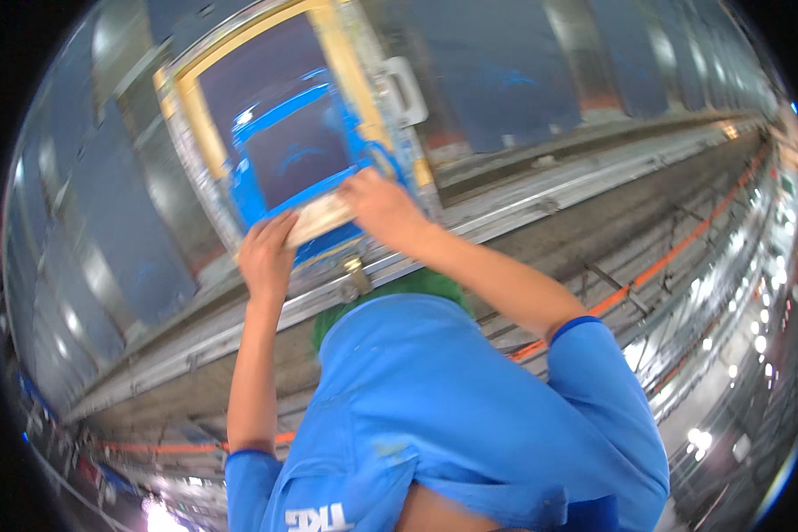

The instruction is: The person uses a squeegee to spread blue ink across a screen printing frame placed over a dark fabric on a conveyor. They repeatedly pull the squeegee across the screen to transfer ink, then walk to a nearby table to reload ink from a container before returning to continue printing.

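Note:
A screen printing frame (206,133), edged in yellowish tape with a dark mesh, lies tilted on the long table in front of me. Bright blue ink (251,188) rings a darker rectangle in its lower part. Across the near end of the mesh I hold a pale squeegee (322,219) with both hands. My left hand (268,255) is closed on its left end, and my right hand (383,209) grips its right end. Its blade edge cannot be made out. Blue ink shows on both sides of it.
Dark fabric panels (496,80) lie along the table to both sides, some with small blue prints. A white handle (405,92) stands at the frame's right side. A metal rail (541,208) with a brass-coloured fitting (356,273) runs along the near edge. Behind me stretches an orange line (656,277).

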Tool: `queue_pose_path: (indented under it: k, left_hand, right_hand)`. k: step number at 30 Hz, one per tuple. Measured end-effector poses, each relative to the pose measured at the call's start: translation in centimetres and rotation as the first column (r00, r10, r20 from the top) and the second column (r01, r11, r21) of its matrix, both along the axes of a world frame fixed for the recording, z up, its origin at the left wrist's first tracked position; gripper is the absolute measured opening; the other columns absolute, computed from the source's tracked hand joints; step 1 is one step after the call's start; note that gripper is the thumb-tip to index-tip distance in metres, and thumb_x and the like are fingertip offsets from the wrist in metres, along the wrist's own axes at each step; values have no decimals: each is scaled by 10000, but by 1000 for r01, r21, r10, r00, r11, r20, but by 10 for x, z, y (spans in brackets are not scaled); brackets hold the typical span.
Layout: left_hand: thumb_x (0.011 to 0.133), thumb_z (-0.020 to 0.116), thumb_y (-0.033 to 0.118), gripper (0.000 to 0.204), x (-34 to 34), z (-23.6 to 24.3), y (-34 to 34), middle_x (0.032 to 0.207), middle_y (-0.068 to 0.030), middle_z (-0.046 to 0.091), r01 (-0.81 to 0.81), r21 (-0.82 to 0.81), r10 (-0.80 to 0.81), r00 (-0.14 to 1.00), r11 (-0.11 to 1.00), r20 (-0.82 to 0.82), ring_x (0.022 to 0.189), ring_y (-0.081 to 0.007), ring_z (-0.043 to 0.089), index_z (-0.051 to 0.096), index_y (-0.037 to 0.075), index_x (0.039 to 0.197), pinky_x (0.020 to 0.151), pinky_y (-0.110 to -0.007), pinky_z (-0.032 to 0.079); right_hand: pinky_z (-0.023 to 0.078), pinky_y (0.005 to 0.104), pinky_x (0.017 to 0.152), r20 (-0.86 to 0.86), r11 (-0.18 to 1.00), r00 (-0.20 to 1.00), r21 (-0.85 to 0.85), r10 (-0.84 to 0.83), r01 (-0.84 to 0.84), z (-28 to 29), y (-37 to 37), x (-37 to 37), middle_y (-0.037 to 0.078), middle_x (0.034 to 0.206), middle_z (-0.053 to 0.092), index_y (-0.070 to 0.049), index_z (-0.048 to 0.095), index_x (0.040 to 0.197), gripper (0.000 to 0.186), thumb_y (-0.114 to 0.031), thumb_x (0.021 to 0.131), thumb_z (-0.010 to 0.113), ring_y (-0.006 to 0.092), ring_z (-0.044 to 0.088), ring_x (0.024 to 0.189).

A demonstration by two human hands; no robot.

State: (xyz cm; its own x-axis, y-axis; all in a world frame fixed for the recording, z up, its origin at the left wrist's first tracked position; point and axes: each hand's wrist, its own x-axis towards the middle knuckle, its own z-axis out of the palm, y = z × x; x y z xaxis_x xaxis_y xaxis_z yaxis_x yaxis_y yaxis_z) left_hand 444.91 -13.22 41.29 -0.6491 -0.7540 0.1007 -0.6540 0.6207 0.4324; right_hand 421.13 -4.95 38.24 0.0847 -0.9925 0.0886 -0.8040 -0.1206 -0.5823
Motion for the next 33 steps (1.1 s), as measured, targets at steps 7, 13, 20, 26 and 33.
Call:
queue_pose_path:
  k: [7,13,20,26,33]
  left_hand:
    - [787,733,178,350,-42,4,-147,969,-103,741,-93,51,86,988,994,129,922,-324,695,777,251,1127,777,-436,557]
    - [739,763,200,356,-54,4,-140,891,-69,758,-106,125,83,981,987,175,864,-299,715,793,261,1088,778,-419,573]
    - [694,753,47,345,-10,-3,-4,1003,-22,766,-65,100,61,997,993,45,891,-256,672,795,171,1013,769,-399,546]
    - [672,749,15,412,4,3,19,1132,-45,741,-54,73,57,998,996,-33,1033,-281,658,768,124,1068,875,-402,531]
    - [686,706,-4,494,3,3,31,1323,-41,658,-18,181,19,1000,983,-2,1229,-290,573,733,145,1156,1013,-429,463]
  right_hand:
    - [508,448,957,23,995,1000,-102,-15,17,23,-136,-59,154,1101,687,-55,693,1161,334,-100,831,682,362,623,1087]
    - [504,451,965,41,1000,999,-7,-19,19,16,-120,-60,161,1138,684,-73,697,1186,361,-87,825,702,363,624,1086]
    - [495,436,1001,115,998,993,54,-37,31,21,12,-12,147,1173,669,-49,667,1182,425,-20,764,734,345,597,1151]
    - [513,414,945,407,945,862,248,-302,214,28,-20,-70,126,1201,661,-51,670,1244,472,-246,837,810,289,629,1109]
    - [530,462,844,327,744,692,57,-644,666,-37,-120,-129,193,1054,720,-151,696,1168,279,-300,936,657,374,697,982]
